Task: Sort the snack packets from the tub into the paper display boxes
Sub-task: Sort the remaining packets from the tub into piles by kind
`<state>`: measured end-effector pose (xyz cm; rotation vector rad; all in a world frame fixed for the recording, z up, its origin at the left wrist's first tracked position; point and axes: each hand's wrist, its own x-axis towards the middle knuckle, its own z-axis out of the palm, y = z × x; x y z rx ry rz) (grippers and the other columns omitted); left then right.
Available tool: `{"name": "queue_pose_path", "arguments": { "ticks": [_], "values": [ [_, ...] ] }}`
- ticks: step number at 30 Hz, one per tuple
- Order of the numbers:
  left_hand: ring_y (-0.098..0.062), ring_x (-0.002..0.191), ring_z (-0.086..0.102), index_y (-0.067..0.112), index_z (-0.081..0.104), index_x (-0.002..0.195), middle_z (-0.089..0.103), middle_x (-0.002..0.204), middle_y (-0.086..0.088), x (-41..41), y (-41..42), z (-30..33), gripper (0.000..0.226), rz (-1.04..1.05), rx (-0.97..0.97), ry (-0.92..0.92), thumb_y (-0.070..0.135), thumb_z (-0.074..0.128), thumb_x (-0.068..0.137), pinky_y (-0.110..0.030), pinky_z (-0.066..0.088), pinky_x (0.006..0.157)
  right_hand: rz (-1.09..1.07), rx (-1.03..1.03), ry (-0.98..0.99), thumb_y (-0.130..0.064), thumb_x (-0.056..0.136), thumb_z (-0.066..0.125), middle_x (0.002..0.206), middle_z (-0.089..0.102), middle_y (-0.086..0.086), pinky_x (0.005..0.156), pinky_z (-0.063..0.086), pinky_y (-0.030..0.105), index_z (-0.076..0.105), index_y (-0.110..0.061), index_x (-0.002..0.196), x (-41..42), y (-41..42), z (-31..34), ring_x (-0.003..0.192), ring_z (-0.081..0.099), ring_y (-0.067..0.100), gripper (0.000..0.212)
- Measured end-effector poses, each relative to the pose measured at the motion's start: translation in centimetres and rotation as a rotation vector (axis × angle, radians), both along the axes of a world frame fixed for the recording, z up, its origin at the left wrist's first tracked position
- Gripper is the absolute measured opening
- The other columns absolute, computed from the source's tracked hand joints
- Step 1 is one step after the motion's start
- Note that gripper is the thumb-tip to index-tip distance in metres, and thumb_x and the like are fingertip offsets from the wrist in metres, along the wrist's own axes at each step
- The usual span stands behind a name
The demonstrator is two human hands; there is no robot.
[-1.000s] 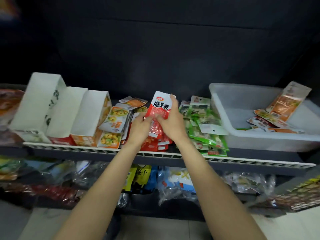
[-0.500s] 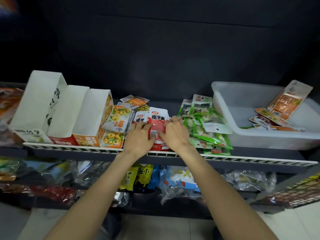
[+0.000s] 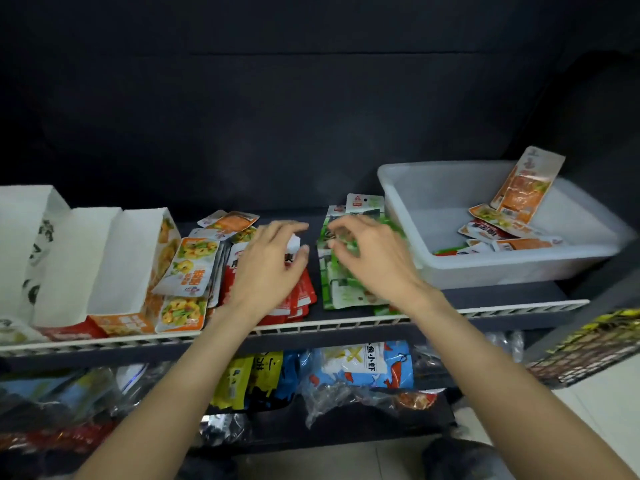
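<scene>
Having been pressed onto the red stack 0.5 s ago, the red packet is now released, so 1 more item is sorted. Both hands are lifted, fingers loosely spread, nothing held: left hand over the red stack, right hand over the green packets. Remaining packets lie in the tub, right of both hands.

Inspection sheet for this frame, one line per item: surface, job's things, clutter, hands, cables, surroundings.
Surface: dark shelf with a white rail.
Job's things: clear tub at right, some packets inside; red packets and green packets piled mid-shelf; paper display boxes at left.
Clutter: nothing seen.
Hands: left hand over the red pile, right hand over the green; both hold nothing.
Cables: nothing seen.
Surroundings: bagged snacks on the shelf below.
</scene>
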<state>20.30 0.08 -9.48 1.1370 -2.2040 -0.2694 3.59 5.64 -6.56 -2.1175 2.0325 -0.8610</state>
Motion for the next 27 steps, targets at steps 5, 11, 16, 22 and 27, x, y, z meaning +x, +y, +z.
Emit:
{"name": "queue_pose_path", "arguments": {
  "ticks": [5, 11, 16, 22, 27],
  "values": [
    [-0.012, 0.094, 0.052, 0.017, 0.062, 0.116, 0.062, 0.097, 0.01, -9.8, -1.7, 3.6, 0.028, -0.339, -0.127, 0.16, 0.021, 0.053, 0.09, -0.022, 0.038, 0.085, -0.22, -0.051, -0.036, -0.018, 0.086, 0.062, 0.088, 0.073, 0.0, 0.078, 0.054, 0.039, 0.068, -0.022, 0.103, -11.6, 0.3, 2.2, 0.081, 0.068, 0.022, 0.018],
    [-0.014, 0.102, 0.05, 0.015, 0.059, 0.121, 0.054, 0.1, 0.003, -24.3, -5.3, 3.8, 0.035, -0.54, 0.062, 0.092, 0.016, 0.062, 0.086, -0.022, 0.036, 0.09, -0.478, 0.18, 0.071, -0.014, 0.087, 0.061, 0.114, 0.066, 0.014, 0.085, 0.045, 0.034, 0.063, -0.011, 0.117, -25.0, -1.6, 0.6, 0.106, 0.061, 0.031, 0.03],
    [-0.026, 0.123, 0.046, 0.011, 0.045, 0.136, 0.051, 0.132, -0.012, -34.1, -8.4, 1.6, 0.054, -0.493, 0.222, -0.116, 0.024, 0.063, 0.087, -0.033, 0.037, 0.103, -0.746, 0.222, -0.027, -0.022, 0.088, 0.058, 0.125, 0.053, 0.025, 0.086, 0.046, 0.04, 0.043, -0.004, 0.132, -32.1, -4.8, -1.3, 0.11, 0.055, 0.042, 0.049],
    [-0.028, 0.12, 0.051, 0.009, 0.05, 0.13, 0.055, 0.13, -0.01, -41.3, -10.2, -0.3, 0.043, -0.457, 0.374, -0.186, 0.028, 0.054, 0.092, -0.03, 0.04, 0.091, -0.883, 0.112, -0.204, -0.021, 0.091, 0.06, 0.127, 0.055, 0.023, 0.088, 0.045, 0.037, 0.037, 0.001, 0.133, -36.1, -7.0, -2.1, 0.115, 0.054, 0.039, 0.053],
    [-0.023, 0.114, 0.056, 0.016, 0.055, 0.125, 0.059, 0.126, -0.006, -45.1, -10.7, -2.9, 0.038, -0.449, 0.551, -0.026, 0.025, 0.06, 0.089, -0.029, 0.044, 0.092, -0.844, 0.135, -0.143, -0.017, 0.088, 0.061, 0.122, 0.058, 0.02, 0.082, 0.047, 0.039, 0.04, -0.004, 0.132, -36.8, -7.9, -3.3, 0.109, 0.058, 0.038, 0.05]
  ]
}}
